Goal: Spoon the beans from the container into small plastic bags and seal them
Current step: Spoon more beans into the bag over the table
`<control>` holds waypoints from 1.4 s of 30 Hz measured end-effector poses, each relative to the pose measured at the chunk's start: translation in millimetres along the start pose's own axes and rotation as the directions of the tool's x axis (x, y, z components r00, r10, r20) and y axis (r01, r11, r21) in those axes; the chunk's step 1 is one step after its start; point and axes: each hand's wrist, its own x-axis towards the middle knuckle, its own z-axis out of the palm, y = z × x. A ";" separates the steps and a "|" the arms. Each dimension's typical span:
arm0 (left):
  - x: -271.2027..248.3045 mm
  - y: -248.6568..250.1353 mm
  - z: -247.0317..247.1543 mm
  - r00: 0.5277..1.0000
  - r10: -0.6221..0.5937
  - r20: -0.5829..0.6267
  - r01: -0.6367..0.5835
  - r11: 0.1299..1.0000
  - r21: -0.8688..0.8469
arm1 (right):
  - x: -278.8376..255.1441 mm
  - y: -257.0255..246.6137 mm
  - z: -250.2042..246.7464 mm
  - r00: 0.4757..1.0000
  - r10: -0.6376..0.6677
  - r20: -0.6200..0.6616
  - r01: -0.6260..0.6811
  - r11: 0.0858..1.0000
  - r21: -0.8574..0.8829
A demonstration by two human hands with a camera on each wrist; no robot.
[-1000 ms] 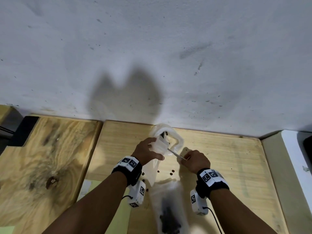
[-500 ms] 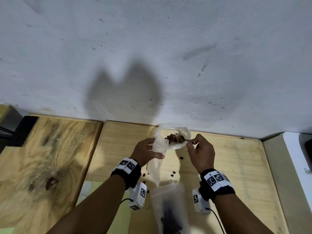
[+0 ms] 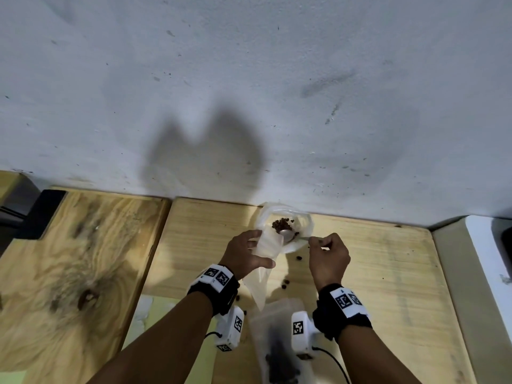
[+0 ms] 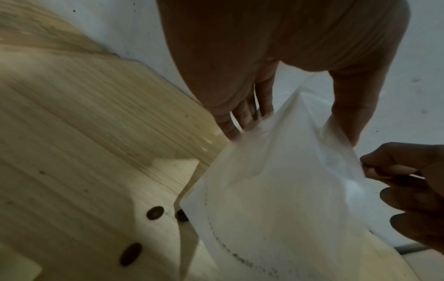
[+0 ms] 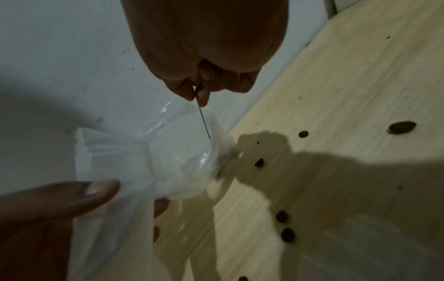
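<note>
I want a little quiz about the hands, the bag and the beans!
1. True or false: the left hand holds the plastic bag.
2. Which hand pinches the spoon? A left, B right.
3. Fill in: loose beans lie on the wooden ____.

Key: 1 true. 2 B. 3 table.

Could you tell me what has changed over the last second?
The right hand swung the spoon up from lower down to the bag mouth; beans now sit there. The left hand keeps its grip on the bag; spilled beans stay put.
</note>
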 end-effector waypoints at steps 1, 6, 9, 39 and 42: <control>-0.2 0.0 2.1 1.000 -0.001 -0.003 0.001 1.000 -0.004 | -1.4 0.5 1.0 1.000 0.030 -0.007 -0.030 1.000 0.008; -3.6 2.7 11.3 1.000 0.010 -0.019 -0.011 0.999 -0.035 | 3.5 4.1 8.0 0.967 0.247 -0.068 -0.239 0.965 0.108; -5.8 4.3 15.1 1.000 0.012 -0.013 -0.013 0.998 -0.059 | 9.6 7.5 12.2 0.908 0.412 -0.073 -0.388 0.895 0.220; 1.9 5.1 -0.7 0.999 -0.031 -0.040 0.035 0.993 0.115 | 22.5 13.9 -18.3 0.947 0.283 0.153 -0.321 0.866 0.383; 3.2 3.1 0.6 0.998 -0.024 -0.053 0.031 0.991 0.130 | 23.4 0.7 -41.5 0.960 0.213 0.179 -0.272 0.857 0.438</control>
